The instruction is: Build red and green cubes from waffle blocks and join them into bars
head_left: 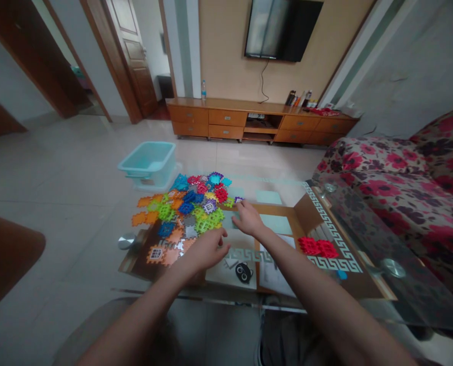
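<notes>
Two bare hands are hovering, fingers half-curled, neither visibly holding anything: left hand [206,249] at the edge of one multicoloured heap of plastic waffle tiles [188,208] on a glass-topped table [401,290], right hand [249,218] just beside it, two red tiles [318,247] lying well apart.

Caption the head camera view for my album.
Left hand and right hand reach over colourful plastic tiles heaped on a glass table.

Two bare hands seen: left hand [207,249], right hand [248,218]. Two red plastic tiles [308,246], one teal plastic tub [147,163], one wall TV [283,30], one water bottle [203,89], one wooden sideboard [226,118] stood in view.
</notes>
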Action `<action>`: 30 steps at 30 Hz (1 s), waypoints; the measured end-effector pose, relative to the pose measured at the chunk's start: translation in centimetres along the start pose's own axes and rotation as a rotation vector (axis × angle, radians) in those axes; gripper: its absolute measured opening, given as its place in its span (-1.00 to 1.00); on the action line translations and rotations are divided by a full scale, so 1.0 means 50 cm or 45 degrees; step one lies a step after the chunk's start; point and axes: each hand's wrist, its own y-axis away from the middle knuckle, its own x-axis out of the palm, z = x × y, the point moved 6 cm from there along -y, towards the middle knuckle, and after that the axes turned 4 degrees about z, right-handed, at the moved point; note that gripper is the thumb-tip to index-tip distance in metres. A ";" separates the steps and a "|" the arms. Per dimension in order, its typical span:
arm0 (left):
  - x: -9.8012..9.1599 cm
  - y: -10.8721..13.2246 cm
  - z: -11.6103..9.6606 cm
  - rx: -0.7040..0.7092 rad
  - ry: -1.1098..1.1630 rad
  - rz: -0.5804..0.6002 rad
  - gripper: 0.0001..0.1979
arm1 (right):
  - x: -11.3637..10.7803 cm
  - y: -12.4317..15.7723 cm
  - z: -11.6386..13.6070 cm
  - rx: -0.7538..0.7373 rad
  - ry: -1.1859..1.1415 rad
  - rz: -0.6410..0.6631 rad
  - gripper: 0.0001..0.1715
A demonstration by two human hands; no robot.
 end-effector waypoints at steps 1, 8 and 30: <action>-0.001 0.001 0.001 -0.003 -0.042 0.011 -0.70 | 0.008 -0.020 0.010 0.015 -0.005 -0.021 -0.56; -0.010 0.004 0.003 -0.076 -0.190 -0.004 -0.70 | 0.028 -0.126 0.049 0.082 -0.080 -0.160 -0.66; -0.015 -0.004 -0.002 -0.063 -0.158 -0.014 -0.72 | 0.052 -0.166 0.037 0.087 -0.176 -0.208 -0.75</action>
